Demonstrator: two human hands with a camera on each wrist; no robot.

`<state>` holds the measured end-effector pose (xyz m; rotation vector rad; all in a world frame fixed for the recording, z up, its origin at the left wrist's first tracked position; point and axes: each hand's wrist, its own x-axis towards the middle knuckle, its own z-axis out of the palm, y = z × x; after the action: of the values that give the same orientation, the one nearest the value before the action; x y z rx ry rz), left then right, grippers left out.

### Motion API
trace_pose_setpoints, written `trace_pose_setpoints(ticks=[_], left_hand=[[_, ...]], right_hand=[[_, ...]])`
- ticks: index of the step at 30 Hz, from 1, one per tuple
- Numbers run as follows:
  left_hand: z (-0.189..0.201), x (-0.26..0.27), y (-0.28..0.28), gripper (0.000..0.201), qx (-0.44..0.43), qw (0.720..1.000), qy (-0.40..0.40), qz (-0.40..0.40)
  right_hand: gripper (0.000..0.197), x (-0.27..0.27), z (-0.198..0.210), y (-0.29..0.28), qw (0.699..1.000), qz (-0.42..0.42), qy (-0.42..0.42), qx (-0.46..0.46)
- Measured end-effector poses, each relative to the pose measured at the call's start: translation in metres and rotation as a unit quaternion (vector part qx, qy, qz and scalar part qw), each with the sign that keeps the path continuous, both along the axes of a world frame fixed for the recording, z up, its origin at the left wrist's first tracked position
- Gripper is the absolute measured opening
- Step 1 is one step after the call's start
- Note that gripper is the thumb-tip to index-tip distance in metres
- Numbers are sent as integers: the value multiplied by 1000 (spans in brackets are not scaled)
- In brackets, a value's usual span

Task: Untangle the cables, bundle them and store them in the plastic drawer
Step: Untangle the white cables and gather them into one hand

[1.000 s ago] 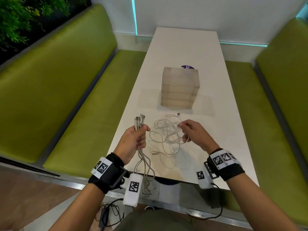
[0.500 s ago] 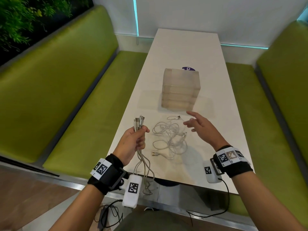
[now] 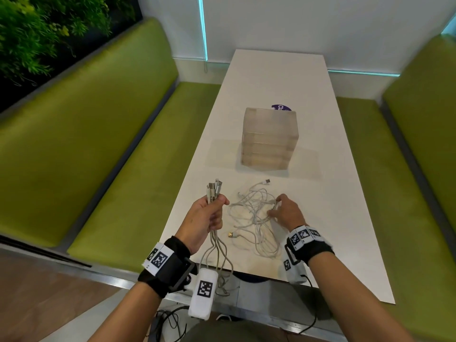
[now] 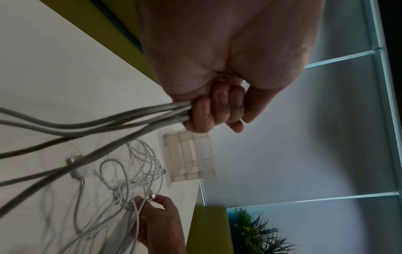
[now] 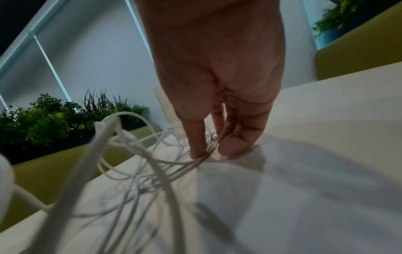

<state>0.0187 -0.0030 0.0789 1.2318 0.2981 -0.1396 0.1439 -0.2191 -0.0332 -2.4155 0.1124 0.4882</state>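
- Cables [image 3: 254, 213], thin and white, are seen tangled on the surface [image 3: 283, 77] before the translucent plastic drawer [image 3: 269, 139].
- A gathered bundle [image 3: 213, 193] is gripped upright by the left hand [image 3: 204, 218].
- The tangle, untouched half a second ago, is now pinched by the right hand [image 3: 286, 213].

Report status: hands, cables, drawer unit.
Left hand grips gathered cables, plugs up. Right hand pinches strands in tangled pile on table. Plastic drawer shut, behind pile; nothing blocking.
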Motion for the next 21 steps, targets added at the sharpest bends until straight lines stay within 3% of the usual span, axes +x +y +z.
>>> trace_pose_setpoints(ticks=[5, 8, 11, 13, 15, 18, 21], left_hand=[[-1, -1, 3, 20, 2, 1000, 1, 4], [-2, 1, 3, 21, -1, 1000, -1, 2], [-1, 2, 2, 20, 4, 1000, -4, 1], [-1, 4, 1, 18, 3, 1000, -13, 6], [-2, 7, -2, 19, -12, 999, -23, 19], [-2, 12, -6, 20, -29, 999, -27, 32], [-1, 15, -12, 21, -23, 999, -33, 25]], right_hand=[[22, 5, -4, 5, 999, -29, 2, 34], [21, 5, 1, -2, 992, -76, 12, 98], [13, 3, 26, -10, 973, -139, -80, 164], [7, 3, 50, -14, 957, -130, -159, 203], [7, 2, 75, -13, 954, -88, -186, 218], [9, -4, 99, -7, 950, -44, -130, 281], [6, -17, 117, -2, 910, -21, -40, 413]])
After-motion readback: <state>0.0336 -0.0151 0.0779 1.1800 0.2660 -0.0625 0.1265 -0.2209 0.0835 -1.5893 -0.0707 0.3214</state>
